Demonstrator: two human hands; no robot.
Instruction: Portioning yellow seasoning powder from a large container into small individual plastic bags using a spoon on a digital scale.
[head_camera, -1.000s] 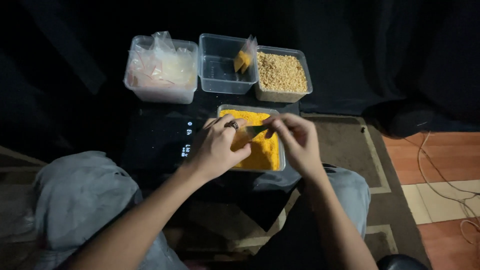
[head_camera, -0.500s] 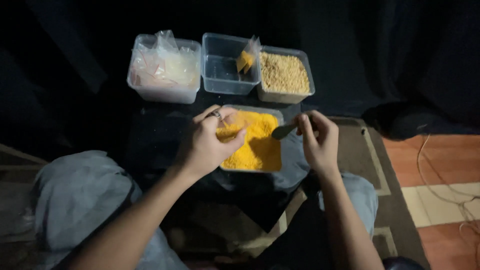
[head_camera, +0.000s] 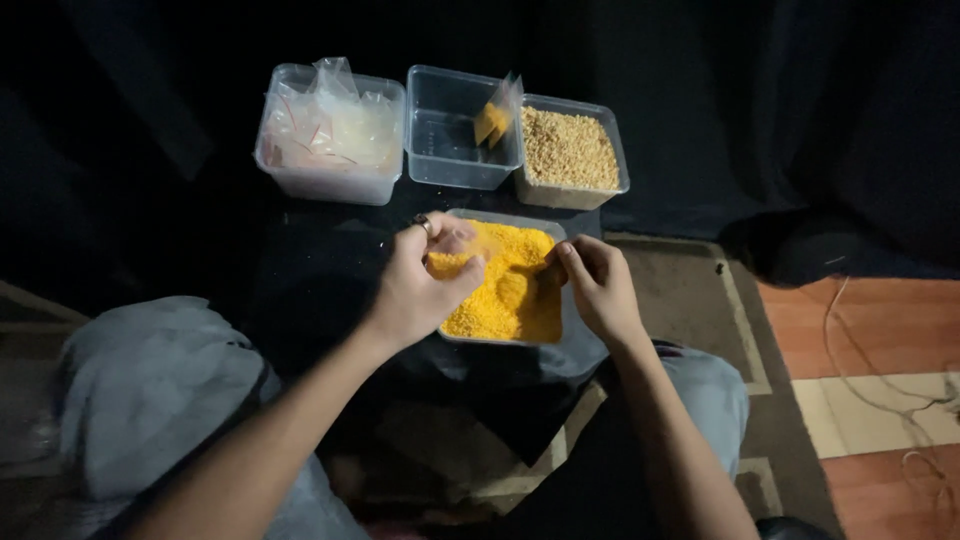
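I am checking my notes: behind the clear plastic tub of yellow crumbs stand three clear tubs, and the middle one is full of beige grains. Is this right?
Not quite. In the head view the middle clear tub is almost empty, holding only a small bag with yellow content. The beige grains fill the clear tub on the right. The rest is right.

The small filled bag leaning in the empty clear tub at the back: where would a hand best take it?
Judging by its pose, pinch the small bag at its clear top edge, coming from above. It leans upright against the wall shared by the empty clear tub and the tub of tan granules, its yellow fill sunk low.
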